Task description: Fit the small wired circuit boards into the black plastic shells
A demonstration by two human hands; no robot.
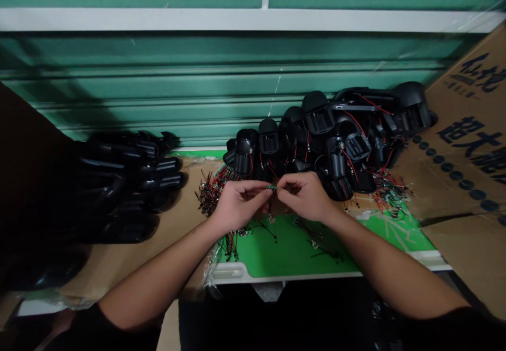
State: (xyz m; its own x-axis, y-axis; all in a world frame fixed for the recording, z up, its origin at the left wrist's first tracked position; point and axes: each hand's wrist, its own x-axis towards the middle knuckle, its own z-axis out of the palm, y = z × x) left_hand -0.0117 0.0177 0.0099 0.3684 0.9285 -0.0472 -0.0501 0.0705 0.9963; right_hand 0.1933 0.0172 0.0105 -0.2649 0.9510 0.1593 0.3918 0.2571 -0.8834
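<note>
Near the middle of the view, my left hand (245,202) pinches a small green circuit board (271,187) between thumb and fingers. My right hand (302,195) is closed at the board's right end, its thumb and forefinger pressed together on it. Thin wires with a small pale connector (271,217) hang below the board. Under the hands lies a green board surface (276,253) with loose dark wires. A heap of red and black wires with small parts (211,190) sits just left of my left hand.
Black plastic housings (338,164) with red wires are piled behind my hands. More black housings (130,182) lie at the left on cardboard (174,235). Another wire heap (389,190) is at the right, beside a printed cardboard box (466,129). A green wall (177,85) stands behind.
</note>
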